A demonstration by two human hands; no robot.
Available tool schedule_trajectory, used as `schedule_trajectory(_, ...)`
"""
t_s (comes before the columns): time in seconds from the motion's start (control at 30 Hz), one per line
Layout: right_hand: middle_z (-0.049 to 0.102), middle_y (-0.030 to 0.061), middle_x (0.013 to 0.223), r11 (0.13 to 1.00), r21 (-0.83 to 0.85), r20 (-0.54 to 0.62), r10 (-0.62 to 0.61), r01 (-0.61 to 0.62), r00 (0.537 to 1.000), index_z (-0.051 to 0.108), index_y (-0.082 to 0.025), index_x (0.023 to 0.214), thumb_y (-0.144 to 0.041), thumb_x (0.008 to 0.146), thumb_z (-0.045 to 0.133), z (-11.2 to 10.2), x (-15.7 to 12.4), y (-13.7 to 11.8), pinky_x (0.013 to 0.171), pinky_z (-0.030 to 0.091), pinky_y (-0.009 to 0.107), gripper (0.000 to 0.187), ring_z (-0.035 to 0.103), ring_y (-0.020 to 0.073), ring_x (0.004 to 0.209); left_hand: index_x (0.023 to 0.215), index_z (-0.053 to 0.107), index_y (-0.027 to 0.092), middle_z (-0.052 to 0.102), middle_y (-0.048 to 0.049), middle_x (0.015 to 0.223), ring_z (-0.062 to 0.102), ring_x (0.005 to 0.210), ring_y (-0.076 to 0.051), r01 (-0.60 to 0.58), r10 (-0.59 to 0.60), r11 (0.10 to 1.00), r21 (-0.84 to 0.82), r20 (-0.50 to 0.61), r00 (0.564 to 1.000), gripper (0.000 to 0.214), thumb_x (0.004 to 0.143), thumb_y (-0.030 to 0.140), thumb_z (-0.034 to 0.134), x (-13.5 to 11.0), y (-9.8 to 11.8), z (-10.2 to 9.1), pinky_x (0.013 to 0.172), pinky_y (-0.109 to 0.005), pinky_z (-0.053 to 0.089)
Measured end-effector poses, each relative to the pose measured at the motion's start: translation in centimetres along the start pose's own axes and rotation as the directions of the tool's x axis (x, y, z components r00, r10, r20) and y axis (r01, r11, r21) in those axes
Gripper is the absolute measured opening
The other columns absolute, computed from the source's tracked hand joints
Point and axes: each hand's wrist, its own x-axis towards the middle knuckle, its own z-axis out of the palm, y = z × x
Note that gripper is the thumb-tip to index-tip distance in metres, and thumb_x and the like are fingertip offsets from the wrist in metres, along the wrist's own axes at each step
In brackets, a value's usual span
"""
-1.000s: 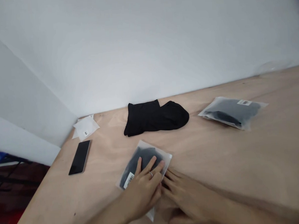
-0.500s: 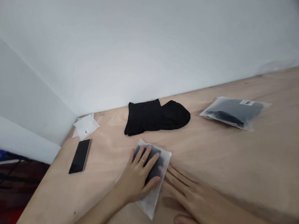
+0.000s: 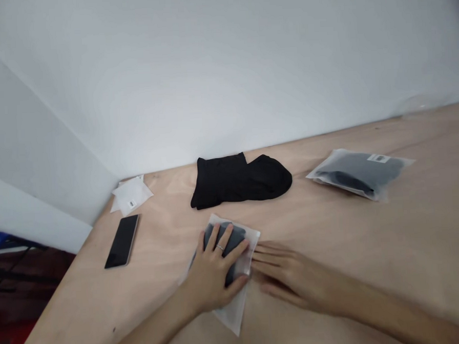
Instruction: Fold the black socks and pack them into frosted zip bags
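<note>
Left hand: the left hand [image 3: 214,268] lies flat and open on the bag, fingers spread wide, a ring [image 3: 219,247] on one finger, pressing down, no grip at all
Right hand: the right hand [image 3: 289,276] is out flat on the wood, fingers together and pointing in, tips right at the bag's edge
The bag: a frosted plastic bag [image 3: 233,310] sits on the tabletop, tilted, dark grey cloth [image 3: 224,234] showing inside, right under that left palm
Around it: a folded black garment [image 3: 237,182] just beyond, a second sealed bag [image 3: 358,174] off to the right, a black smartphone [image 3: 121,242] to the left, white paper sheets [image 3: 131,195] in the corner
Surface: a plywood table [image 3: 352,247] against a white wall [image 3: 209,75]
</note>
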Motion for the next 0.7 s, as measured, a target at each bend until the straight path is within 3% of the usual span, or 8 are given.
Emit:
schedule_trajectory(0.07, 0.075, 0.0077, 0.108, 0.990, 0.041, -0.167, 0.141, -0.136, 0.976, 0.072, -0.024, 0.107, -0.031, 0.102, 0.047, -0.1, -0.2, 1.1, 0.094, 0.054, 0.042, 0.026, 0.070, 0.0245, 0.102, 0.160, 0.033, 0.034, 0.016, -0.0111, 0.171, 0.014, 0.155, -0.047, 0.011, -0.012, 1.000, 0.005, 0.016, 1.000, 0.075, 0.094, 0.047, 0.065, 0.1, 0.1, 0.1, 0.114, -0.077, 0.020)
schedule_trajectory(0.13, 0.072, 0.0109, 0.101, 0.959, 0.062, -0.291, 0.281, -0.275, 0.914, 0.069, -0.022, 0.102, -0.030, 0.101, 0.044, 0.1, 0.0, 2.2, 0.084, 0.055, 0.044, 0.026, 0.068, 0.0264, 0.093, 0.160, 0.034, 0.033, 0.017, -0.0120, 0.171, 0.014, 0.155, -0.047, 0.014, -0.014, 1.000, 0.012, 0.021, 1.000, 0.074, 0.094, 0.046, 0.065, 0.2, 0.2, 0.1, 0.114, -0.077, 0.019)
schedule_trajectory(0.23, 0.066, 0.0139, 0.099, 0.920, 0.081, -0.347, 0.387, -0.383, 0.854, 0.065, -0.020, 0.095, -0.033, 0.096, 0.051, 0.6, 1.2, 3.3, 0.080, 0.052, 0.048, 0.019, 0.064, 0.0300, 0.091, 0.162, 0.030, 0.030, 0.018, -0.0132, 0.171, 0.013, 0.155, -0.046, 0.016, -0.016, 1.000, 0.016, 0.021, 1.000, 0.075, 0.096, 0.047, 0.062, 0.1, 0.6, -0.1, 0.115, -0.076, 0.020)
schedule_trajectory(0.33, 0.064, 0.0101, 0.091, 0.909, 0.146, -0.345, 0.417, -0.390, 0.841, 0.060, -0.022, 0.084, -0.032, 0.092, 0.054, 0.8, 2.5, 3.3, 0.077, 0.050, 0.043, 0.014, 0.061, 0.0270, 0.084, 0.164, 0.022, 0.026, 0.021, -0.0176, 0.169, 0.018, 0.153, -0.048, 0.049, -0.048, 0.999, -0.022, 0.027, 0.998, 0.085, 0.095, 0.055, 0.062, -0.1, 1.1, -0.8, 0.110, -0.074, 0.031)
schedule_trajectory(0.43, 0.062, 0.0053, 0.080, 0.897, 0.257, -0.327, 0.430, -0.358, 0.842, 0.055, -0.024, 0.080, -0.032, 0.095, 0.050, 0.3, 3.4, 2.6, 0.069, 0.048, 0.036, 0.017, 0.059, 0.0218, 0.073, 0.164, 0.019, 0.021, 0.040, -0.0224, 0.159, 0.040, 0.143, -0.045, 0.060, -0.061, 0.990, -0.130, 0.002, 0.998, 0.088, 0.095, 0.056, 0.060, -0.3, 1.6, -1.9, 0.103, -0.064, 0.045)
schedule_trajectory(0.53, 0.063, 0.0017, 0.073, 0.865, 0.395, -0.278, 0.433, -0.309, 0.857, 0.056, -0.024, 0.080, -0.037, 0.095, 0.053, -0.4, 4.1, 1.4, 0.061, 0.046, 0.032, 0.021, 0.059, 0.0189, 0.066, 0.155, 0.038, 0.016, 0.064, -0.0188, 0.129, 0.062, 0.116, -0.033, 0.059, -0.082, 0.969, -0.241, -0.087, 0.993, 0.059, 0.102, 0.037, 0.050, 0.2, 1.5, -2.8, 0.095, -0.050, 0.052)
schedule_trajectory(0.63, 0.069, 0.0024, 0.077, 0.803, 0.539, -0.225, 0.430, -0.256, 0.874, 0.063, -0.023, 0.085, -0.044, 0.091, 0.059, -0.6, 4.7, 0.7, 0.064, 0.051, 0.032, 0.023, 0.066, 0.0194, 0.071, 0.127, 0.064, 0.017, 0.067, -0.0147, 0.109, 0.062, 0.103, -0.030, 0.042, -0.104, 0.961, -0.274, -0.215, 0.971, 0.034, 0.099, 0.024, 0.048, 1.8, 0.9, -3.2, 0.092, -0.045, 0.050)
schedule_trajectory(0.7, 0.072, 0.0039, 0.083, 0.750, 0.621, -0.205, 0.437, -0.229, 0.876, 0.065, -0.022, 0.089, -0.049, 0.089, 0.061, -0.5, 5.1, 0.6, 0.071, 0.054, 0.034, 0.027, 0.069, 0.0206, 0.077, 0.106, 0.070, 0.017, 0.067, -0.0120, 0.101, 0.060, 0.099, -0.028, 0.016, -0.121, 0.919, -0.395, -0.242, 0.963, 0.022, 0.095, 0.022, 0.052, 3.2, 0.4, -3.2, 0.090, -0.042, 0.048)
